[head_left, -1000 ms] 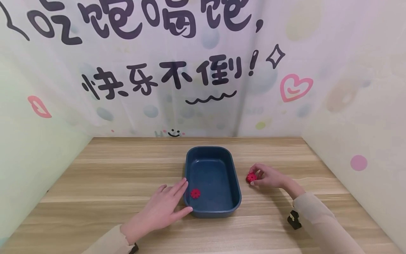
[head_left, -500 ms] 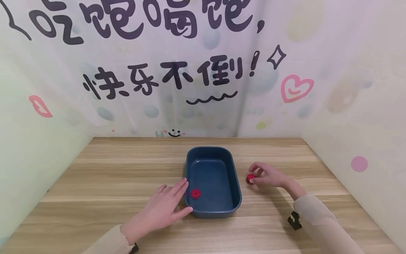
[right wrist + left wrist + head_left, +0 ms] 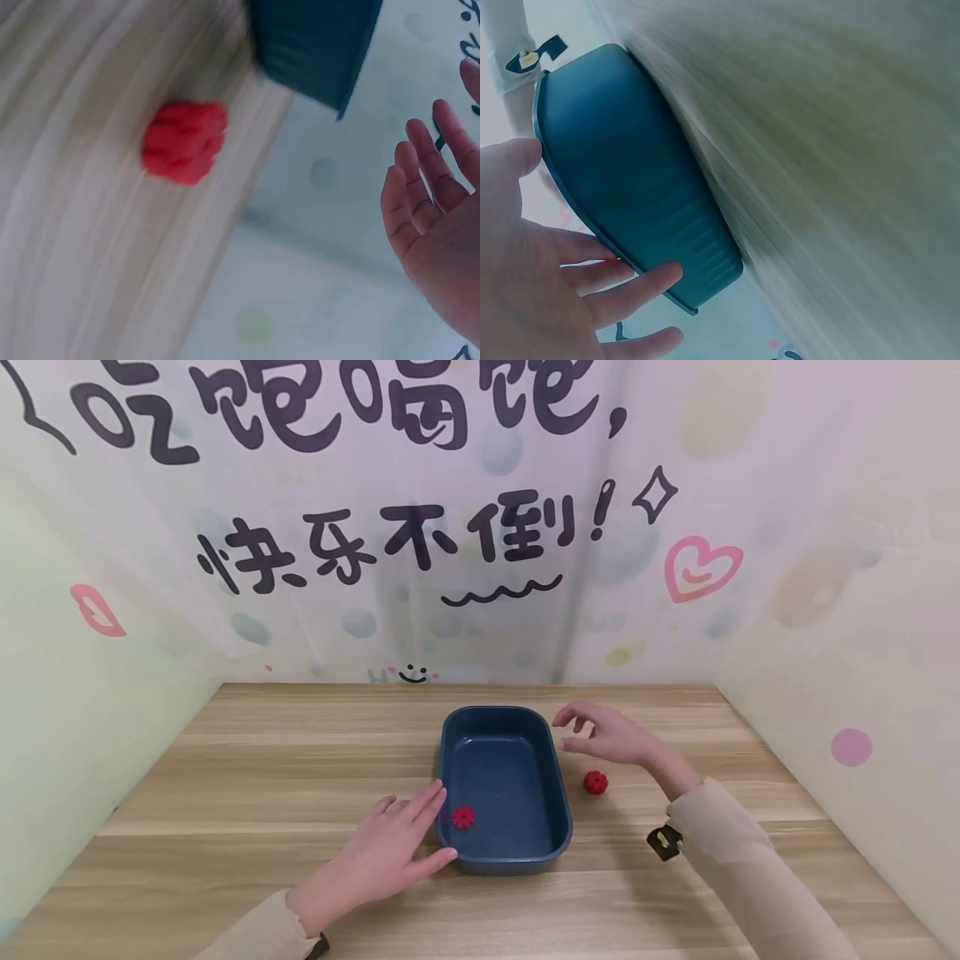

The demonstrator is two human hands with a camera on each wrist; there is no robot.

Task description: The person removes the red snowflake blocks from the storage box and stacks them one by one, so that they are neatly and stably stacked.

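A dark blue rectangular bin [image 3: 504, 865] with rounded corners stands on the wooden table. My left hand [image 3: 375, 856] rests against its near left side, fingers straight along the rim; the left wrist view shows the fingertips [image 3: 664, 277] at the bin's outer wall. Inside the bin, near that hand, lies a red notched disc [image 3: 462, 817]. A thicker red notched piece [image 3: 596, 782], like several such discs stacked, sits on the table right of the bin. My right hand [image 3: 611, 732] is raised beyond that piece, beside the bin's far right rim, fingers loosely bent and holding nothing.
The wood-grain table [image 3: 300, 735] ends at a white printed curtain [image 3: 337, 635] behind the bin. Pale walls close in the left and right sides. Each wrist carries a black strap, the right one [image 3: 664, 842] hanging below the sleeve.
My right hand has let go of the red notched piece, leaving it on the table, and has moved up and left toward the bin's far right rim. My left hand stays put.
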